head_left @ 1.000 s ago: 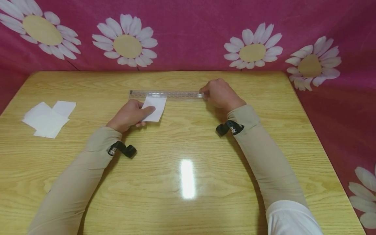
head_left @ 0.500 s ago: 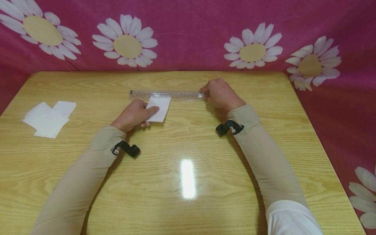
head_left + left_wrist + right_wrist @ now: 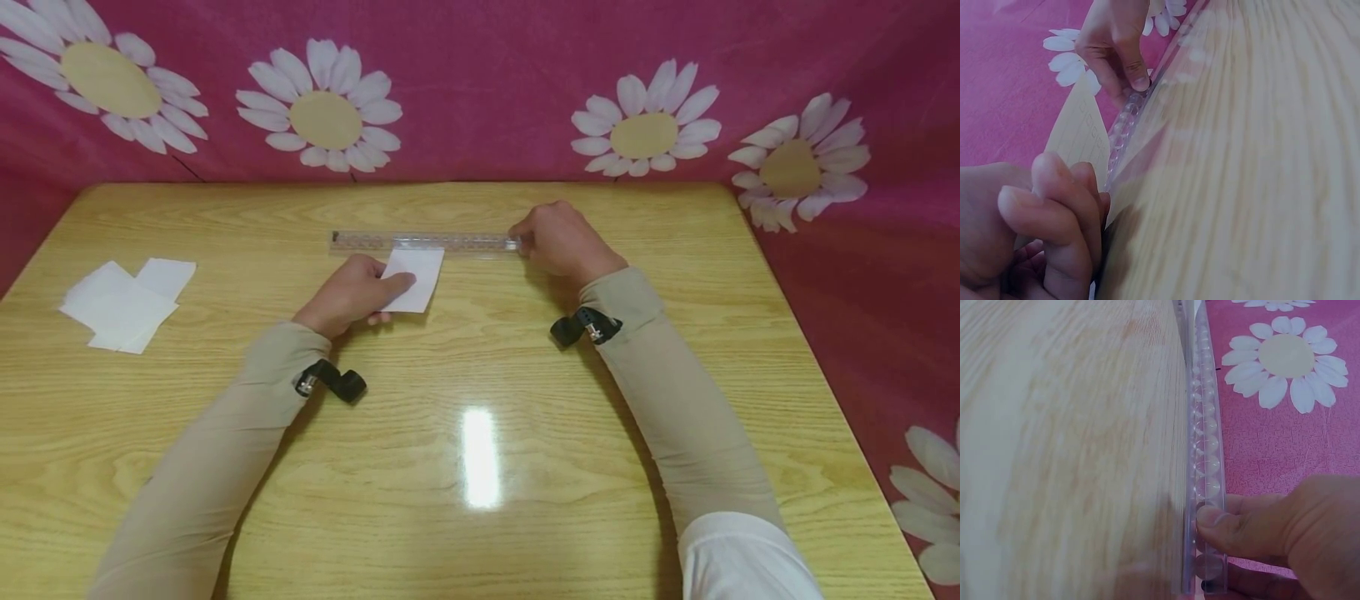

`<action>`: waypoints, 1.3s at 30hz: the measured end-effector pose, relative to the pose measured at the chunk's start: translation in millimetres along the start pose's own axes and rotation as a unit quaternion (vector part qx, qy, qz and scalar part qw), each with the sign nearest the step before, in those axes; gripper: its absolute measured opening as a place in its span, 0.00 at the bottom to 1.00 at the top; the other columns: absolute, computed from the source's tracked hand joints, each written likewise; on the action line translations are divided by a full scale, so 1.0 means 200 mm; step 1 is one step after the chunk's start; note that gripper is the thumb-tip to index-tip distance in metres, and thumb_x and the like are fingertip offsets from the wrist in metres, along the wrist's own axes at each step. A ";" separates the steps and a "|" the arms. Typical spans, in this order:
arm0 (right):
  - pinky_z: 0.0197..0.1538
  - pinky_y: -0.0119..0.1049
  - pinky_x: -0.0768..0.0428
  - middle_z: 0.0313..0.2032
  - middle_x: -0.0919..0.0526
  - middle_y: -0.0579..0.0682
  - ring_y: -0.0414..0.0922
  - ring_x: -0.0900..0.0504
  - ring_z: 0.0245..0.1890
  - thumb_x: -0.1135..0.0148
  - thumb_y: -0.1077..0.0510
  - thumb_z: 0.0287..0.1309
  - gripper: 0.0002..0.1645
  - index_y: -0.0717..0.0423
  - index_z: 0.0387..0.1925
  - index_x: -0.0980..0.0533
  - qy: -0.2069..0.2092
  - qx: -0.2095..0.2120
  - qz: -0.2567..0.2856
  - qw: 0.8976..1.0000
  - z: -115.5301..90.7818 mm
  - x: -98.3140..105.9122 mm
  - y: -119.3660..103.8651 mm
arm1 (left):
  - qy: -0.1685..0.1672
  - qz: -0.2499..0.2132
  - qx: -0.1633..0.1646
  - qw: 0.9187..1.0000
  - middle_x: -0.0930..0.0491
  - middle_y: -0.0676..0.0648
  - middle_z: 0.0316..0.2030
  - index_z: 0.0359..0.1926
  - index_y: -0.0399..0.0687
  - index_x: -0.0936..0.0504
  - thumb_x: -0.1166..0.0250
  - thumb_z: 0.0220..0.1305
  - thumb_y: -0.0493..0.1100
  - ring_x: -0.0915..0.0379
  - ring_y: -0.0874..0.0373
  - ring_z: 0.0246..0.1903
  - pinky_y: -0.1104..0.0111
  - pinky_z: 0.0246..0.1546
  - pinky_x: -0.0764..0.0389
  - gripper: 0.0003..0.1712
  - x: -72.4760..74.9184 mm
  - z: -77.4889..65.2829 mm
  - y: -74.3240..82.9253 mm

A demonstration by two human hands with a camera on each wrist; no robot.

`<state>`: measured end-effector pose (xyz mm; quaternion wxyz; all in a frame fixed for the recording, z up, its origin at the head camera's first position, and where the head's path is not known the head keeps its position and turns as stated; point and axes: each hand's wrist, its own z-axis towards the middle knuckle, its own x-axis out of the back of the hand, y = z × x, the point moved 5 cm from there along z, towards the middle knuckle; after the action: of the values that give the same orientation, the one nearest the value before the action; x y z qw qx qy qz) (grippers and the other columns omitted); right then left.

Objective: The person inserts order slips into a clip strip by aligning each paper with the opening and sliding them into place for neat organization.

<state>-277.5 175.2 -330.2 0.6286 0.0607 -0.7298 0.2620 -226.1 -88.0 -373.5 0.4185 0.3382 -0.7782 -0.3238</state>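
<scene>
My left hand (image 3: pixel 351 293) pinches a small white card (image 3: pixel 424 282), thumb on top and fingers beneath. The card's far edge meets a long clear plastic strip (image 3: pixel 472 242) that lies across the back of the table. From the left wrist, the card's other face (image 3: pixel 1082 131) shows faint printed boxes and lines. At the strip's right end, my right hand (image 3: pixel 566 242) grips it between thumb and fingers. Seen from the right wrist, the strip (image 3: pixel 1208 447) holds a row of clear round beads, and the thumb (image 3: pixel 1213 517) presses on its end.
Several white cards (image 3: pixel 123 308) lie overlapping at the left of the wooden table (image 3: pixel 570 467). A pink cloth (image 3: pixel 480 92) with large daisies hangs behind the table and along its right side. Each sleeve carries a black strap (image 3: pixel 587 327) at the wrist.
My left hand has slid the card a short way to the right along the strip's near edge. The right hand and the strip have stayed in place.
</scene>
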 end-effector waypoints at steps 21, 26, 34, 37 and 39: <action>0.60 0.43 0.19 0.59 0.14 0.54 0.48 0.19 0.48 0.40 0.65 0.68 0.21 0.52 0.60 0.17 -0.010 -0.014 0.009 1.000 0.00 0.00 0.00 | -0.010 0.004 -0.011 1.000 0.18 0.51 0.25 0.50 0.32 0.17 0.41 0.77 0.51 0.30 0.66 0.15 0.74 0.20 0.25 0.23 -0.06 0.03 0.04; 0.59 0.43 0.19 0.59 0.14 0.54 0.48 0.21 0.46 0.40 0.65 0.68 0.21 0.52 0.59 0.17 -0.007 -0.011 0.010 1.000 0.00 0.00 0.00 | -0.010 -0.001 -0.006 1.000 0.19 0.51 0.25 0.50 0.33 0.18 0.42 0.77 0.51 0.30 0.66 0.14 0.74 0.19 0.26 0.22 -0.08 0.03 0.05; 0.62 0.45 0.19 0.58 0.14 0.54 0.48 0.18 0.49 0.39 0.65 0.68 0.20 0.52 0.59 0.17 -0.005 -0.011 0.011 1.000 0.00 0.00 0.01 | -0.013 -0.013 -0.011 1.000 0.18 0.50 0.24 0.50 0.32 0.17 0.42 0.77 0.50 0.31 0.66 0.14 0.74 0.18 0.25 0.23 -0.10 0.04 0.06; 0.61 0.45 0.19 0.58 0.13 0.54 0.48 0.19 0.48 0.39 0.65 0.68 0.20 0.52 0.59 0.17 -0.004 -0.009 0.010 1.000 0.00 0.00 0.01 | -0.011 -0.018 -0.014 1.000 0.18 0.50 0.23 0.50 0.31 0.17 0.43 0.78 0.50 0.31 0.66 0.14 0.74 0.18 0.25 0.23 -0.11 0.04 0.06; 0.60 0.45 0.19 0.58 0.13 0.55 0.48 0.19 0.47 0.40 0.65 0.67 0.20 0.53 0.58 0.17 -0.001 -0.006 0.010 1.000 0.01 0.00 0.01 | -0.008 -0.021 -0.015 1.000 0.19 0.51 0.22 0.49 0.31 0.17 0.43 0.78 0.50 0.31 0.66 0.13 0.74 0.18 0.25 0.23 -0.12 0.04 0.06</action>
<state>-279.4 176.4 -330.7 0.6252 0.0496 -0.7329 0.2636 -225.8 -60.7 -376.5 0.4100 0.3456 -0.7695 -0.3470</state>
